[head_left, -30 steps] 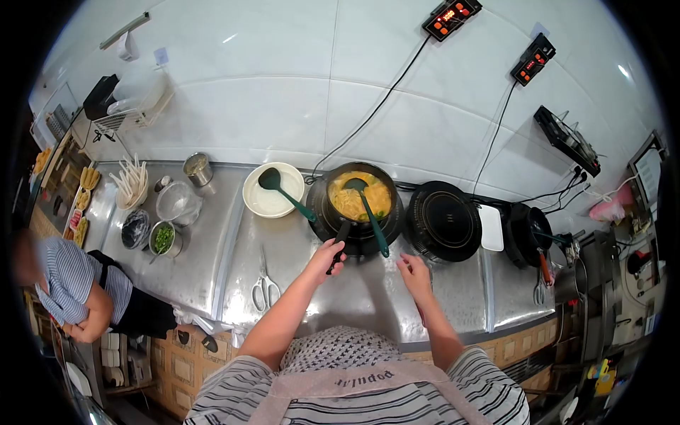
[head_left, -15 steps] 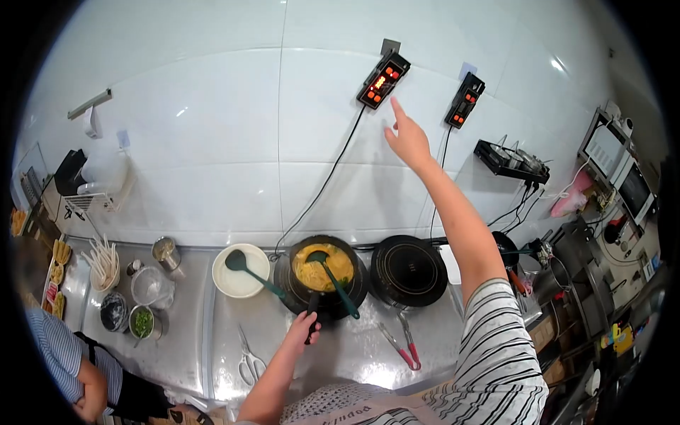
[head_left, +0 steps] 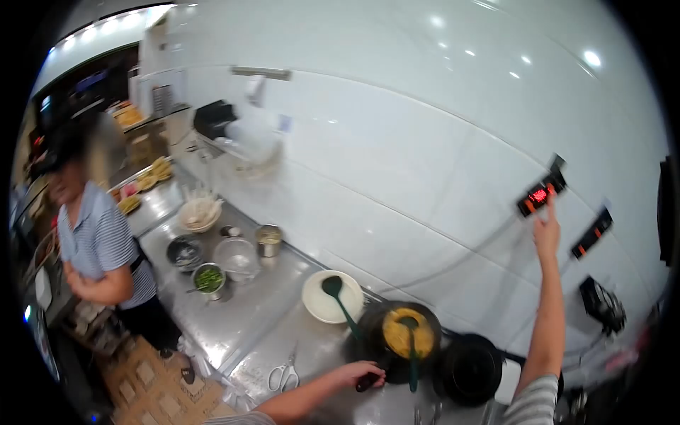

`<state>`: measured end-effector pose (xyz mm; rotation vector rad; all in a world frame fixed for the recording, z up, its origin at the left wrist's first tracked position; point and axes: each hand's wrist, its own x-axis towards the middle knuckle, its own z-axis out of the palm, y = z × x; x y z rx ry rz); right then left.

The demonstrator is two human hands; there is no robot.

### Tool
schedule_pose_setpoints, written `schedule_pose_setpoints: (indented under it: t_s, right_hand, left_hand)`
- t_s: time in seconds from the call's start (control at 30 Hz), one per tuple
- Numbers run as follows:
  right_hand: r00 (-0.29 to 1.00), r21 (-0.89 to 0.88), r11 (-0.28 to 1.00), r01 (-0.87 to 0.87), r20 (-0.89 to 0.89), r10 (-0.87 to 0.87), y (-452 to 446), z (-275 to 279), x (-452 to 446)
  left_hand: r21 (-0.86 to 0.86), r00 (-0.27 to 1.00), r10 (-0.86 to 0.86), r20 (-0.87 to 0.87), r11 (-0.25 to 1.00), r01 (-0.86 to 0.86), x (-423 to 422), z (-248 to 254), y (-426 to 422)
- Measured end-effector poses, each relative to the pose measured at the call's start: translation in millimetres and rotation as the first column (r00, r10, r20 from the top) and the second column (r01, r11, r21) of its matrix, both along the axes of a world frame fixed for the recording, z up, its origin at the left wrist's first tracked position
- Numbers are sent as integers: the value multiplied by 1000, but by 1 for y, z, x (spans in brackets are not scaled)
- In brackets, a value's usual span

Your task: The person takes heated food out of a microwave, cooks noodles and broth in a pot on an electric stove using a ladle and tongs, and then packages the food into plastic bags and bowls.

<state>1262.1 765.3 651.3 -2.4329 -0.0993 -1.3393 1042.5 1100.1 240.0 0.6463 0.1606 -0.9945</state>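
Note:
My left hand (head_left: 367, 374) is wrapped round the dark handle of a pan (head_left: 388, 355) at the lower middle. Yellow-orange food with noodle-like strands (head_left: 407, 331) fills the pan, and a dark green ladle (head_left: 412, 365) rests in it. My right hand (head_left: 547, 232) is raised to the wall with its index finger stretched out and nothing held. That fingertip meets the lit black control panel (head_left: 542, 193); which button it touches is blurred. Left of the pan stands a white bowl (head_left: 312, 301) of pale contents, with a dark green spatula (head_left: 340, 301) lying across it.
A second black cooker (head_left: 471, 372) stands right of the pan. White-handled scissors (head_left: 285, 375) lie on the metal counter (head_left: 248, 333). Further left are a pot of chopped greens (head_left: 209, 278) and several bowls. A person (head_left: 103, 241) in a striped shirt stands at the left.
The view has swung left, bringing the person and floor into sight. My right index finger has moved from beside the control panel onto it. My left hand keeps hold of the pan handle.

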Motion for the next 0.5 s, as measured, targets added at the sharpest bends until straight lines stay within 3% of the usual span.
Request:
schedule_pose_setpoints:
  t_s: [0.03,0.07,0.17,0.23,0.27,0.3,0.4,0.43,0.47,0.5]
  right_hand:
    - [997,-41,997,66,42,-64,-4,-1,6]
    - [998,-53,997,62,20,-61,-8,2,8]
    - [972,165,986,-37,-222,74,5,23,-13]
    - [915,314,944,-104,-341,215,10,29,-32]
    - [907,284,950,-133,-353,232,-2,14,-33]
    - [903,258,951,-173,-344,258,3,-5,-50]
    - [874,92,943,-320,-355,332,25,-87,-133]
    - [845,91,960,-264,-458,276,45,-108,-175]
    - [857,-45,949,-312,-445,260,16,-161,-190]
    - [761,-17,974,-225,-628,165,30,-172,-236]
  left_hand:
    - [-88,995,-102,19,991,103,6,2,2]
    - [-95,992,-80,-97,993,70,9,-4,-2]
    - [-208,955,-121,-272,976,64,7,18,-1]
    - [-324,950,-182,-252,941,95,8,11,-6]
    - [-381,949,-215,-230,917,115,12,9,-7]
    - [-271,968,-135,-211,960,75,8,18,-10]
    - [-208,997,-36,62,977,48,4,5,-17]
    - [-174,985,-16,171,984,46,2,1,-18]
    - [-172,974,10,227,985,30,5,-14,-26]
    - [-171,972,-3,234,984,44,7,-19,-26]
